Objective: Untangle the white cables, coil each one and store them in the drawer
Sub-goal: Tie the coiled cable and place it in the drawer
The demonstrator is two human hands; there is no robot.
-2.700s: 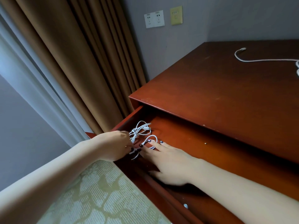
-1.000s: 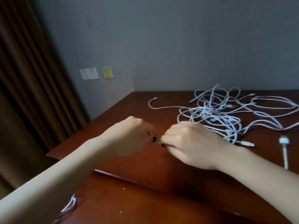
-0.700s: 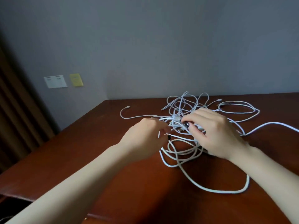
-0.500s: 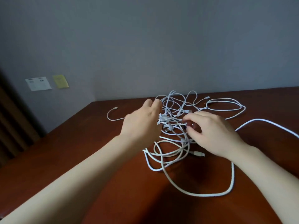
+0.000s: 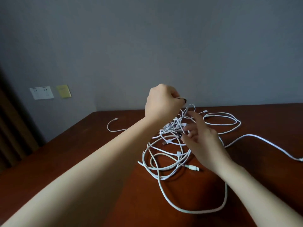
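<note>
Several thin white cables [image 5: 172, 126] lie looped on glossy desk [image 5: 65, 145].

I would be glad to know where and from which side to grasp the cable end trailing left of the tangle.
Pinch it just behind the small plug at its free end, coming from above on the left. That stretch of cable lies flat on the bare table, clear of the tangle, so nothing crosses it there.

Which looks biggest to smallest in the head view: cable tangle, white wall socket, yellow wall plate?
cable tangle
white wall socket
yellow wall plate
The cable tangle lies nearer the camera, inflating it.
</note>
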